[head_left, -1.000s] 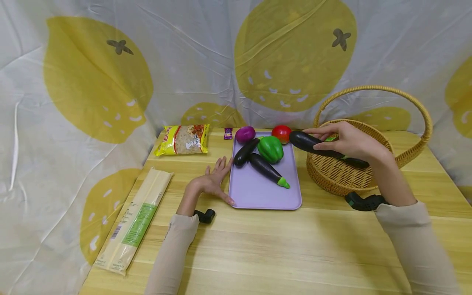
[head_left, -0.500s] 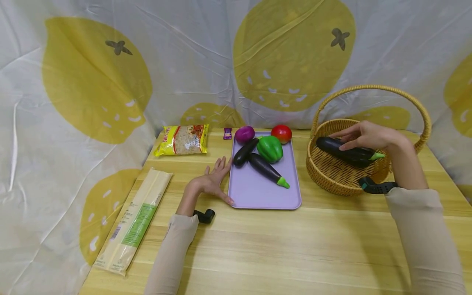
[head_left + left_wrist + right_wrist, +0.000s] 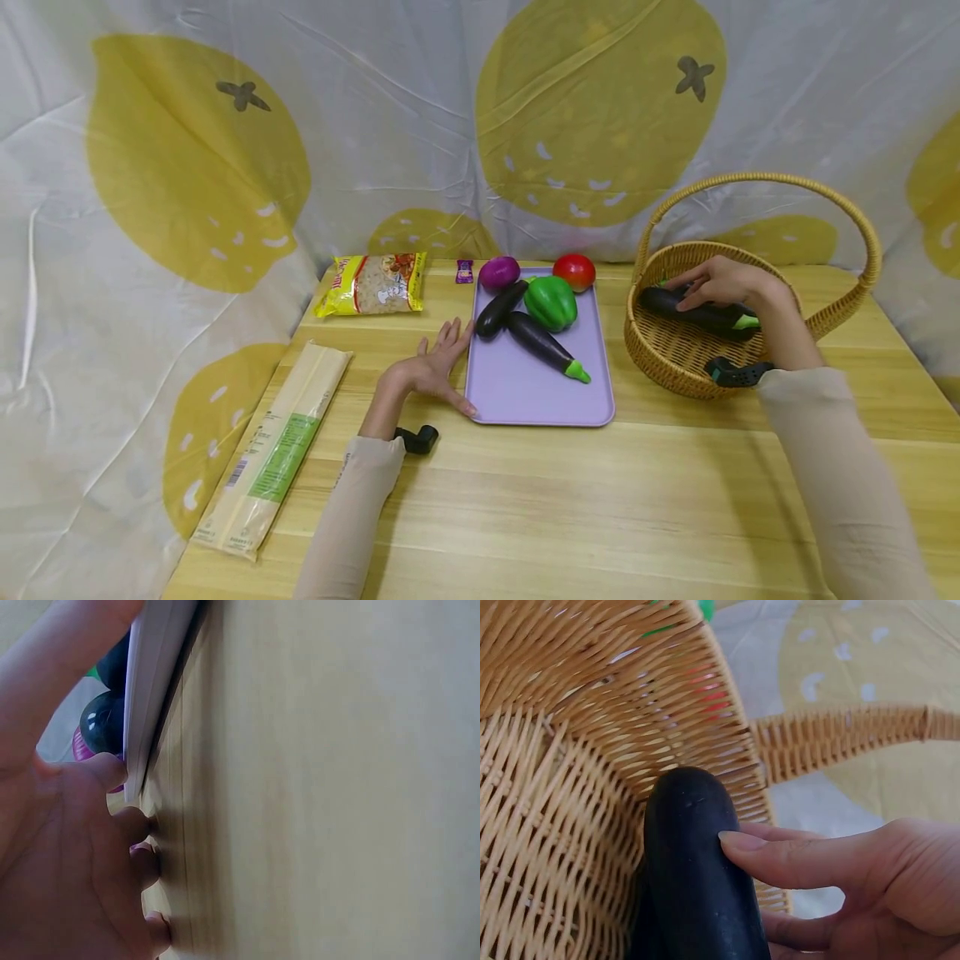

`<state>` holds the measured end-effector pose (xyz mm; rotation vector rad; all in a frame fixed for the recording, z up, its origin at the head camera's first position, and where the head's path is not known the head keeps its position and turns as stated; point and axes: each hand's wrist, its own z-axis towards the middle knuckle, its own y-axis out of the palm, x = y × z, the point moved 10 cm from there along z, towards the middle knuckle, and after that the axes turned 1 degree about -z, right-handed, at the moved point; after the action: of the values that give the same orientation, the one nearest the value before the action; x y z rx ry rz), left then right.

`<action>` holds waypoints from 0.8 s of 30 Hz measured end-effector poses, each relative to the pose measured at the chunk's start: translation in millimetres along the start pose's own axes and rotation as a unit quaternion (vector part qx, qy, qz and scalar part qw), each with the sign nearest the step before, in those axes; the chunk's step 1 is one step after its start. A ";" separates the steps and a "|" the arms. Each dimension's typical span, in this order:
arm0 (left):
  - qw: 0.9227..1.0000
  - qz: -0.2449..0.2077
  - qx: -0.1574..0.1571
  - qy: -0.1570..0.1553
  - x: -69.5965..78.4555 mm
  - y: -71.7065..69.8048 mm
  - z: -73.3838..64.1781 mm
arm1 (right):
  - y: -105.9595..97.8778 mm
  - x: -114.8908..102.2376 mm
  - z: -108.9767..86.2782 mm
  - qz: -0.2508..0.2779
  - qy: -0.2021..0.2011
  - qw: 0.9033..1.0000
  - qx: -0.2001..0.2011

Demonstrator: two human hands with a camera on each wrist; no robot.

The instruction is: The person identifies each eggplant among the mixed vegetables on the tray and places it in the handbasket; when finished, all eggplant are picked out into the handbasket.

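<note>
In the head view, taking the pale purple rectangular tray [image 3: 536, 404] as the clock's centre, the round woven wicker basket [image 3: 660, 367] stands at 3 o'clock. Inside it lies a glossy black eggplant [image 3: 694, 855] with a green stem, its blunt end towards 10 o'clock and its stem towards 4. The right hand [image 3: 723, 282] pinches it between thumb and fingers; a dark form [image 3: 639, 926] just beneath is too hidden to identify. The left hand [image 3: 433, 372] is at 9 o'clock, thumb and fingers spread along the tray's edge. On the tray, a round purple vegetable [image 3: 498, 272] sits at 11 o'clock, a shiny green bell pepper [image 3: 551, 305] at 12 and a red tomato [image 3: 574, 272] at 1. A yellow plastic food bag [image 3: 371, 285] lies at 10 o'clock, and a long cream-and-green packet [image 3: 273, 450] at 8.
</note>
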<state>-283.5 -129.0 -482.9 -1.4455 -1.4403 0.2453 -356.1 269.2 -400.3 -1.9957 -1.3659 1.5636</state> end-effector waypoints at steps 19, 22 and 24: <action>1.000 -0.006 0.002 0.003 2.7 -1.0 -3.0 | 4.5 14.4 11.7 0.024 0.029 0.999 -0.010; 1.000 -0.004 0.001 0.002 1.7 -0.7 -2.3 | 4.3 17.7 12.7 0.042 0.032 0.999 -0.006; 1.000 -0.004 0.001 0.002 1.2 -0.7 -2.1 | 4.7 19.2 13.2 0.056 0.034 0.998 -0.006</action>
<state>-282.1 -129.2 -480.9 -1.4376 -1.4407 0.2390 -365.6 277.5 -420.4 -2.1450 -1.2603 1.5228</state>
